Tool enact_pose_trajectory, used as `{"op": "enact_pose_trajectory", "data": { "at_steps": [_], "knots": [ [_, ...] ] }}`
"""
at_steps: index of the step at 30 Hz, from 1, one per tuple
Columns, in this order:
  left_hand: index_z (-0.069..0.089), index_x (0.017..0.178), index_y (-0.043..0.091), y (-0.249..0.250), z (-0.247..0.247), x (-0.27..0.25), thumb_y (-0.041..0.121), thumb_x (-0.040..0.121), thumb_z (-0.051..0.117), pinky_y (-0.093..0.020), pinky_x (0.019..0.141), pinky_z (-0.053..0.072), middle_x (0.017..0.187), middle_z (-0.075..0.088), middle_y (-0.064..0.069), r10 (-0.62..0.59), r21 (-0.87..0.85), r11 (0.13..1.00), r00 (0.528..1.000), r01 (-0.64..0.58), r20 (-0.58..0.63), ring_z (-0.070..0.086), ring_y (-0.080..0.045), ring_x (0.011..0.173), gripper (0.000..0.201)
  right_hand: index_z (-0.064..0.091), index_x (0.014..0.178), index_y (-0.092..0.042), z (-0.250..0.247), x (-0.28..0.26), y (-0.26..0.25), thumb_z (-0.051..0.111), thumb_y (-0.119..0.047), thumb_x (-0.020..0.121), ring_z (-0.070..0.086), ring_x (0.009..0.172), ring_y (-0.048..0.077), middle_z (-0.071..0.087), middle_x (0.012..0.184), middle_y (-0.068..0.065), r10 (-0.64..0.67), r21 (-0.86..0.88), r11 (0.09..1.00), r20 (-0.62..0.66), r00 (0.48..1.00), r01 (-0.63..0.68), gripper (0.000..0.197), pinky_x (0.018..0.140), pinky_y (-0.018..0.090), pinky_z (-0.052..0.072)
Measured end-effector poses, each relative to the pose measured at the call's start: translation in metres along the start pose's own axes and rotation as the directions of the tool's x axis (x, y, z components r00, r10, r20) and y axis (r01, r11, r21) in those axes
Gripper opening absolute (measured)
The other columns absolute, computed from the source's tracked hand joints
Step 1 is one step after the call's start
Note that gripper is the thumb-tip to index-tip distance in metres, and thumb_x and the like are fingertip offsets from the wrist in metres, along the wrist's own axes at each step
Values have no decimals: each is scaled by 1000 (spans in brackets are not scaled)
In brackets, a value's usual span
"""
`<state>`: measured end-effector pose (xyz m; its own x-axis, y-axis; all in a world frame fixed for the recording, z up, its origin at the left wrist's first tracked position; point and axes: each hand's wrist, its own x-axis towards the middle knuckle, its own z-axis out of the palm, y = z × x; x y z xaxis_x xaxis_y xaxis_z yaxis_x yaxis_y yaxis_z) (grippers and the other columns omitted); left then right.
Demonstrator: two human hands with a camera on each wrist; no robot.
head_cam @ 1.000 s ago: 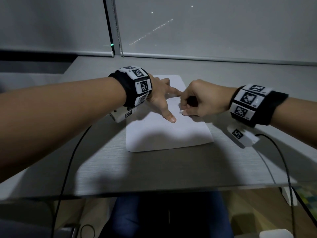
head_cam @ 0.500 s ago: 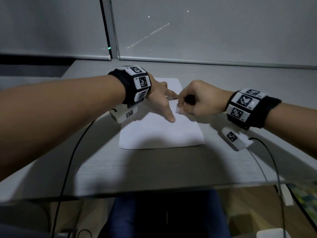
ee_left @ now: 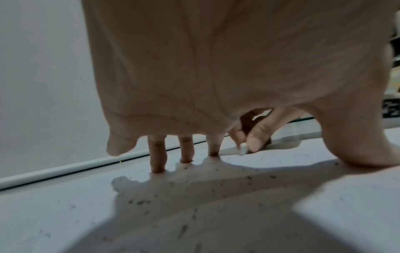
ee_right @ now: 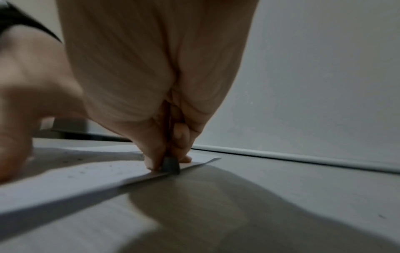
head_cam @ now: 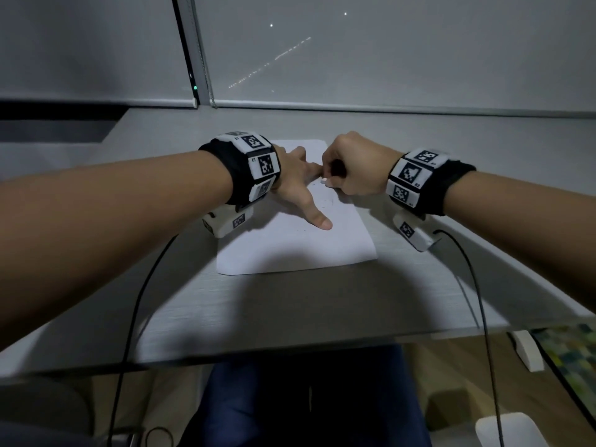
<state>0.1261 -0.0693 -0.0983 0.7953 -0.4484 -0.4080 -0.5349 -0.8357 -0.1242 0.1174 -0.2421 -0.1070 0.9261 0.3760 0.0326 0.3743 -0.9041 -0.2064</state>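
Head view: right hand (head_cam: pixel 354 169) pinches a small white eraser (head_cam: pixel 324 181) on speckled paper (head_cam: pixel 290 250). Left hand (head_cam: pixel 295 185) presses flat, grip apart.

White sheet of paper (head_cam: pixel 290 250), centre of frame, flecked with dark grey crumbs (ee_left: pixel 140 202); white eraser (head_cam: pixel 323 181) on its upper part. Pale grey table (head_cam: pixel 290 311) with fine horizontal grain. Black wristbands (head_cam: pixel 225 169) carrying white tiles printed with black-and-white square codes. Black cables (head_cam: pixel 135 301), lower left and right. Dark blue trousers (head_cam: pixel 245 408), bottom centre. Green, yellow and blue checked floor patch (head_cam: pixel 574 356), lower right.
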Motion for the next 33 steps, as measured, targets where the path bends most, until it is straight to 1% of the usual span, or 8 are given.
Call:
{"op": "enact_pose_trajectory", "data": {
  "at_steps": [4, 9, 13, 16, 18, 22, 28, 33],
  "knots": [
    [12, 164, 57, -1, 2, 3, 112, 38, 55, -57, 108, 44, 142, 38, -3, -12, 0, 1000, 1000, 12, 3, 50, -41, 132, 144, 75, 82, -13, -10, -9, 2, 79, -13, 91, 73, 59, 5, 74, 57, -7, -33, 51, 998, 95, 995, 28, 9, 68, 20, 57],
    [14, 164, 52, -1, 3, 8, 112, 37, 55, -63, 113, 41, 145, 38, -6, -13, 13, 1000, 1000, 13, 16, 49, -44, 134, 146, 76, 77, -12, -10, 7, 2, 79, -9, 89, 74, 59, 6, 74, 58, -5, 15, 19, 1000, 15, 1000, -15, 13, 71, 31, 65],
    [16, 166, 47, -1, 1, 8, 109, 48, 58, -58, 112, 41, 147, 36, -7, -17, 15, 1000, 1000, 17, 26, 47, -42, 135, 140, 72, 77, -13, -7, 4, -3, 77, -10, 91, 74, 60, 8, 74, 57, -5, 35, 23, 999, 31, 999, -36, 15, 72, 35, 65],
    [16, 166, 49, -1, 1, 8, 107, 53, 60, -57, 112, 39, 149, 34, -7, -19, 9, 1000, 999, 19, 29, 44, -41, 137, 134, 71, 79, -14, -8, -12, -10, 77, -10, 91, 72, 57, 4, 71, 53, -14, -2, 56, 998, 102, 995, -3, 14, 68, 27, 61],
    [15, 166, 50, 0, 1, 8, 106, 55, 61, -58, 114, 38, 149, 33, -8, -23, 7, 1000, 999, 23, 34, 44, -41, 139, 133, 73, 80, -13, -11, -18, -12, 79, -11, 91, 72, 56, 4, 72, 54, -11, -26, 76, 997, 148, 989, 15, 12, 68, 24, 60],
    [14, 166, 51, 2, 0, 7, 105, 55, 62, -57, 112, 39, 143, 35, -7, -31, 11, 999, 999, 30, 40, 44, -36, 118, 133, 74, 80, -12, -13, -7, -7, 74, -4, 91, 76, 61, 10, 74, 57, -7, 19, 52, 998, 89, 996, -23, 13, 75, 38, 67],
    [15, 164, 57, 2, 0, 6, 107, 49, 62, -56, 111, 38, 139, 34, -5, -36, 10, 999, 999, 35, 41, 49, -41, 132, 134, 74, 80, -15, -5, -29, -21, 79, -15, 87, 75, 77, 16, 77, 77, -2, -52, 12, 999, 114, 992, 51, 8, 75, 36, 63],
    [12, 168, 51, 3, 0, 9, 104, 56, 63, -56, 112, 38, 149, 34, -9, -33, 21, 999, 999, 33, 16, 47, -43, 136, 134, 74, 81, -12, -12, -18, -14, 76, -11, 90, 74, 61, 9, 75, 60, -4, 0, 37, 999, 91, 996, -4, 9, 75, 36, 66]
  ]
}}
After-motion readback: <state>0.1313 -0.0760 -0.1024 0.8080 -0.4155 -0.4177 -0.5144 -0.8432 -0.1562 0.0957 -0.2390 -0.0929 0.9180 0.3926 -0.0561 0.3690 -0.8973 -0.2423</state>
